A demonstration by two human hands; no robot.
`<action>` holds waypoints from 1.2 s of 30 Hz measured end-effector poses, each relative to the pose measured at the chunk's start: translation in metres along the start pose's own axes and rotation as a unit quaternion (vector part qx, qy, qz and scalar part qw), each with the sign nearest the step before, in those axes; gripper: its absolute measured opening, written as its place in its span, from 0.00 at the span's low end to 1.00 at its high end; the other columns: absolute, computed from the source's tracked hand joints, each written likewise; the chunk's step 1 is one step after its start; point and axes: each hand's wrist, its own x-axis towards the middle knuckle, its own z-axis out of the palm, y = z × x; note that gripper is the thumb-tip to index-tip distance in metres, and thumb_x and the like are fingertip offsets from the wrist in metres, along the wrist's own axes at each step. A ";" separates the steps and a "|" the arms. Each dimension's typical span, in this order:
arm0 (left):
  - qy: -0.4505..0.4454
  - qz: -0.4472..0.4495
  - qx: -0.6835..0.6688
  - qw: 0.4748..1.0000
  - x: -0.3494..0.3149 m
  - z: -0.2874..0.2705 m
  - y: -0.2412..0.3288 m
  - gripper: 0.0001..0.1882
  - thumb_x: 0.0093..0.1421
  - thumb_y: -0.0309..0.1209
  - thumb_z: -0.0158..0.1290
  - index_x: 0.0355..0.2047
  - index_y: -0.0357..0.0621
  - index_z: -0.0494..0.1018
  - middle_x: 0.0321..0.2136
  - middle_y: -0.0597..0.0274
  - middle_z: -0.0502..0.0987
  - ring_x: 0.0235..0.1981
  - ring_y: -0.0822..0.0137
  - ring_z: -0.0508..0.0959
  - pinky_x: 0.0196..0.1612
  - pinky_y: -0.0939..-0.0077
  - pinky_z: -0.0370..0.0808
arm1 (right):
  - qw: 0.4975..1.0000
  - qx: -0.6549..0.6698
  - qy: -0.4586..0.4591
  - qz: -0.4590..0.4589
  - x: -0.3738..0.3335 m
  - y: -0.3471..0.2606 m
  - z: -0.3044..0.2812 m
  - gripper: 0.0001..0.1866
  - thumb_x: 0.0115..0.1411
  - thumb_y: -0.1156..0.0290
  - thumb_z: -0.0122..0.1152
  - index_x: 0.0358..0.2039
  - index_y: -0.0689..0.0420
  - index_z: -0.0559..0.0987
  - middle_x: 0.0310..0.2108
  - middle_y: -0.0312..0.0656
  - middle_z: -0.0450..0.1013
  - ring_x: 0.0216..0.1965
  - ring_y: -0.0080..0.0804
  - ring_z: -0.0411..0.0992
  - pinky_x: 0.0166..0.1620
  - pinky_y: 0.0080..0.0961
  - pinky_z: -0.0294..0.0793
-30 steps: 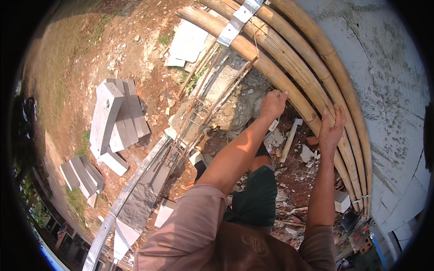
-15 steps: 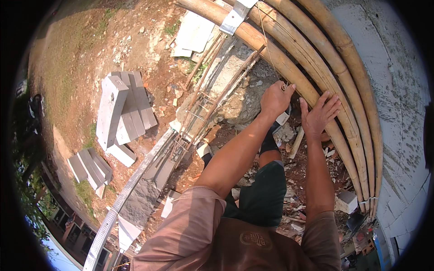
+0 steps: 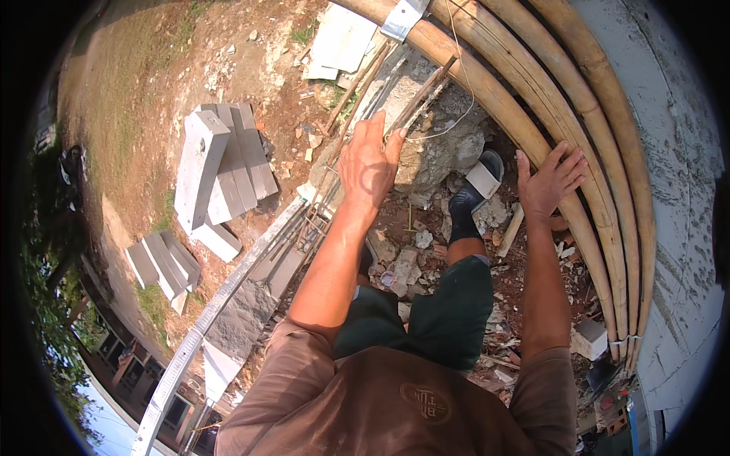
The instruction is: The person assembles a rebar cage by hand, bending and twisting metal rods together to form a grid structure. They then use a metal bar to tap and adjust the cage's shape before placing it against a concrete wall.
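Bamboo poles (image 3: 532, 83) now released, both hands (image 3: 370, 163) open, empty, drawn back.

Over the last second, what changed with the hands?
The left hand came off the bamboo poles and now hangs open above the rubble. The right hand slid down the poles, palm flat on them, fingers spread. The stacked concrete blocks stayed put.

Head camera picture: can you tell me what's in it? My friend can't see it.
A person looks down at their two open hands: the right hand rests on bamboo poles, the left hand reaches toward a thin rod. Below are rubble, their boot, and grey blocks on dirt.
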 end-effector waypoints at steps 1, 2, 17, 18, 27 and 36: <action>-0.065 0.004 0.040 0.997 0.013 0.003 -0.002 0.15 0.61 0.39 0.49 0.39 0.42 0.75 0.30 0.47 0.77 0.30 0.53 0.78 0.32 0.61 0.74 | 1.000 0.005 -0.002 0.000 0.000 -0.001 -0.001 0.48 0.56 0.34 0.45 0.66 0.54 0.45 0.65 0.59 0.38 0.65 0.64 0.35 0.61 0.64 0.36; -0.129 0.008 0.079 0.988 0.023 0.006 -0.004 0.14 0.61 0.40 0.48 0.38 0.43 0.76 0.30 0.47 0.77 0.31 0.50 0.78 0.32 0.59 0.74 | 1.000 0.007 0.001 -0.001 0.002 -0.002 -0.002 0.48 0.56 0.34 0.44 0.66 0.54 0.46 0.65 0.59 0.38 0.65 0.64 0.35 0.61 0.64 0.35; -0.126 -0.078 0.087 0.985 0.011 0.032 -0.015 0.12 0.61 0.38 0.47 0.32 0.45 0.75 0.30 0.52 0.77 0.33 0.53 0.77 0.37 0.56 0.70 | 1.000 -0.026 0.003 -0.009 0.000 -0.001 0.001 0.49 0.56 0.32 0.41 0.66 0.58 0.46 0.65 0.63 0.37 0.66 0.64 0.34 0.62 0.61 0.35; -0.110 -0.080 0.068 0.988 0.010 0.032 -0.016 0.12 0.60 0.38 0.47 0.32 0.45 0.75 0.29 0.52 0.76 0.33 0.53 0.77 0.36 0.55 0.70 | 1.000 -0.023 -0.002 -0.006 0.001 0.000 0.003 0.50 0.56 0.31 0.39 0.66 0.58 0.44 0.65 0.64 0.35 0.66 0.63 0.32 0.63 0.59 0.31; 0.082 -0.143 -0.153 0.974 -0.093 0.011 -0.020 0.10 0.57 0.35 0.54 0.31 0.42 0.76 0.30 0.56 0.74 0.29 0.53 0.76 0.33 0.62 0.71 | 0.999 -0.045 -0.003 -0.011 -0.002 -0.001 0.008 0.51 0.56 0.30 0.38 0.66 0.58 0.44 0.65 0.65 0.35 0.66 0.64 0.32 0.61 0.62 0.36; 0.004 -0.590 -0.361 0.722 -0.282 0.033 -0.138 0.18 0.62 0.42 0.49 0.30 0.37 0.74 0.19 0.63 0.74 0.20 0.73 0.72 0.26 0.75 0.70 | 0.996 -0.063 0.036 -0.048 -0.002 0.001 0.014 0.51 0.56 0.30 0.39 0.65 0.59 0.45 0.64 0.68 0.37 0.64 0.69 0.35 0.59 0.65 0.40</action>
